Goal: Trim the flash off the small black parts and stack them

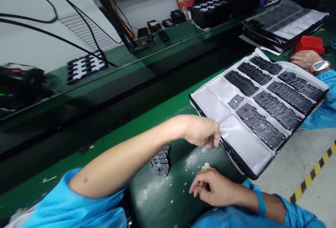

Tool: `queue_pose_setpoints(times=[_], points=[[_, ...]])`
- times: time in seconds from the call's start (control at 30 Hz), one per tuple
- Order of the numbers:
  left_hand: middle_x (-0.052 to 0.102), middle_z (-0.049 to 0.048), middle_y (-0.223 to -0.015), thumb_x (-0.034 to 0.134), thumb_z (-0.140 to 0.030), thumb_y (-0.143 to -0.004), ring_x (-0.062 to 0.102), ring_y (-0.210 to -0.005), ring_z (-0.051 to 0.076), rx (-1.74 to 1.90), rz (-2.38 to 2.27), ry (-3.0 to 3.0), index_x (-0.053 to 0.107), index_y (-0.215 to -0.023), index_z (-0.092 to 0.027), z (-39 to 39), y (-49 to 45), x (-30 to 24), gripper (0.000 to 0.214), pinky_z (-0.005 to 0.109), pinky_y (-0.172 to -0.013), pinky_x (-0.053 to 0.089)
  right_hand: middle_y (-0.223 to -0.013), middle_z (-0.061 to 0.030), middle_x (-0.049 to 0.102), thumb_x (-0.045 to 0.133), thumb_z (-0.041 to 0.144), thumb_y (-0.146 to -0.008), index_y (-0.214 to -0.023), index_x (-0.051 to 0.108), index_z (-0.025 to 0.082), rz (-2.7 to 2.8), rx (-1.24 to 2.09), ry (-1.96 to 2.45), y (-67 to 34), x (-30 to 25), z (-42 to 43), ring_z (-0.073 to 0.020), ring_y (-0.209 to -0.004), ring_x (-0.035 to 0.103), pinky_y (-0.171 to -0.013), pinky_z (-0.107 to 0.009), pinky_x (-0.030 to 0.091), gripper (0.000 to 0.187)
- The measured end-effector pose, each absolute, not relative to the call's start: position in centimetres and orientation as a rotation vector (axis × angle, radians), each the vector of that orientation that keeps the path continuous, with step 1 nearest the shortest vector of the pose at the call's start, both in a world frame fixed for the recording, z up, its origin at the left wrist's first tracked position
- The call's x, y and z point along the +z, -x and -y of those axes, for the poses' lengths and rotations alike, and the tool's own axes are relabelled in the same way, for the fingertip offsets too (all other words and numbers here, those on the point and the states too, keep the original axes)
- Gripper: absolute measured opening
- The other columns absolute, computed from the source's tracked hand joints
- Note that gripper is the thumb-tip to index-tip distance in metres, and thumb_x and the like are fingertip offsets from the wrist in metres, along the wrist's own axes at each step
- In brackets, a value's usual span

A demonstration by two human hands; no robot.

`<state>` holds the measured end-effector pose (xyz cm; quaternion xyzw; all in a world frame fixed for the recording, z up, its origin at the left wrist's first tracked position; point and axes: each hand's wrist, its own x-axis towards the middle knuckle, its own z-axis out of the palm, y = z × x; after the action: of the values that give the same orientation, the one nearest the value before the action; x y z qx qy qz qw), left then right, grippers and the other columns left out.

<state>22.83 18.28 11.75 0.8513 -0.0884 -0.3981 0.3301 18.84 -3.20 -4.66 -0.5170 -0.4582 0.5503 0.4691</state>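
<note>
My left hand [203, 131] reaches across to the near edge of a white compartment tray [210, 103] that holds rows of small black parts [273, 109]. Its fingers are curled downward close together; I cannot see anything in them. My right hand [210, 187] rests on the dark green bench pad [157, 196], fingers curled in a loose pinch beside small pale crumbs [205, 166]. A short stack of black parts [160, 161] stands on the bench just under my left forearm.
Another person's hand with an orange-strapped watch [319, 66] lies at the tray's far right, by a red box [309, 43]. More stacked trays [283, 25] sit beyond. A green conveyor [118, 67] with cables and black parts runs behind. Floor with hazard tape [315, 172] at right.
</note>
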Motion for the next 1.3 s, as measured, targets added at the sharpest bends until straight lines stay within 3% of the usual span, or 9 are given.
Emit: queue_pose_setpoints(times=[0.13,0.27,0.4,0.6,0.73,0.87,0.97,1.1,1.3], points=[[0.083,0.0078,-0.103,0.060,-0.006,-0.096,0.075,-0.091,0.020,-0.676,0.199,-2.450,0.081,-0.107,-0.015,-18.1,-25.2,10.8,0.026,0.027,-0.082,0.055,-0.085,-0.0058,0.083,0.059,-0.003,-0.079,-0.096,0.082,0.013,1.156,1.315,1.264,-18.7,-4.4,3.5,-0.0152,-0.069,0.073,-0.063,-0.021,0.053,0.033],[0.077,0.0138,-0.124,0.050,0.002,-0.092,0.071,-0.117,0.026,-0.093,-0.084,-2.783,0.077,-0.114,-0.013,-18.1,-29.8,7.5,0.038,0.038,-0.104,0.054,-0.086,-0.0055,0.082,0.058,-0.004,-0.077,-0.098,0.082,0.014,1.209,1.279,1.295,-18.8,-4.3,3.5,-0.0147,-0.069,0.072,-0.063,-0.021,0.054,0.037],[0.075,0.0138,-0.128,0.049,0.003,-0.091,0.066,-0.127,0.029,-0.036,-0.014,-2.842,0.075,-0.118,-0.013,-17.2,-32.2,4.9,0.041,0.045,-0.111,0.052,-0.088,-0.0043,0.081,0.057,-0.002,-0.080,-0.099,0.081,0.017,1.278,1.248,1.308,-19.3,-3.7,4.0,-0.0152,-0.073,0.072,-0.067,-0.023,0.054,0.036],[0.070,0.0100,-0.134,0.047,0.008,-0.088,0.064,-0.130,0.024,0.204,-0.020,-2.707,0.070,-0.126,-0.016,-21.2,-27.7,5.8,0.051,0.039,-0.111,0.050,-0.092,-0.0038,0.078,0.054,0.010,-0.097,-0.106,0.077,0.022,1.368,1.175,1.364,-20.4,-3.4,4.6,-0.0182,-0.084,0.074,-0.073,-0.026,0.055,0.028],[0.070,0.0109,-0.126,0.064,-0.007,-0.093,0.065,-0.124,0.030,-0.009,-0.351,-2.723,0.069,-0.121,-0.014,-24.1,-16.3,7.3,0.030,0.042,-0.105,0.050,-0.091,-0.0031,0.078,0.054,0.015,-0.102,-0.108,0.076,0.024,1.396,1.126,1.357,-20.6,-3.4,4.2,-0.0182,-0.084,0.074,-0.075,-0.027,0.056,0.024],[0.062,0.0178,-0.142,0.094,-0.030,-0.075,0.058,-0.130,0.036,-0.450,-0.701,-2.692,0.054,-0.147,-0.012,-23.0,-5.0,5.0,0.084,0.041,-0.104,0.048,-0.092,-0.0025,0.078,0.055,0.016,-0.102,-0.108,0.076,0.024,1.410,1.057,1.393,-20.2,-3.0,3.2,-0.0176,-0.080,0.075,-0.073,-0.026,0.056,0.023],[0.054,0.0212,-0.152,0.100,-0.027,-0.066,0.053,-0.134,0.038,-0.489,-0.805,-2.654,0.046,-0.154,-0.012,-21.4,-0.6,2.0,0.105,0.041,-0.105,0.045,-0.095,-0.0042,0.078,0.055,0.018,-0.102,-0.109,0.076,0.023,1.383,1.008,1.423,-19.6,-2.9,2.0,-0.0189,-0.082,0.076,-0.072,-0.027,0.056,0.022],[0.063,0.0194,-0.137,0.100,-0.028,-0.067,0.056,-0.129,0.037,-0.328,-0.857,-2.588,0.049,-0.148,-0.012,-21.0,1.1,-0.1,0.096,0.041,-0.104,0.044,-0.098,-0.0064,0.077,0.055,0.019,-0.101,-0.109,0.075,0.022,1.360,0.943,1.449,-18.3,-3.0,0.7,-0.0203,-0.081,0.073,-0.073,-0.030,0.057,0.022],[0.065,0.0106,-0.121,0.097,-0.019,-0.068,0.065,-0.107,0.027,-0.364,-0.817,-2.436,0.063,-0.115,-0.016,-22.3,0.9,0.2,0.059,0.029,-0.084,0.044,-0.100,-0.0077,0.072,0.056,0.022,-0.100,-0.112,0.072,0.022,1.358,0.791,1.528,-17.2,-2.8,-0.7,-0.0201,-0.077,0.066,-0.076,-0.035,0.056,0.021]])
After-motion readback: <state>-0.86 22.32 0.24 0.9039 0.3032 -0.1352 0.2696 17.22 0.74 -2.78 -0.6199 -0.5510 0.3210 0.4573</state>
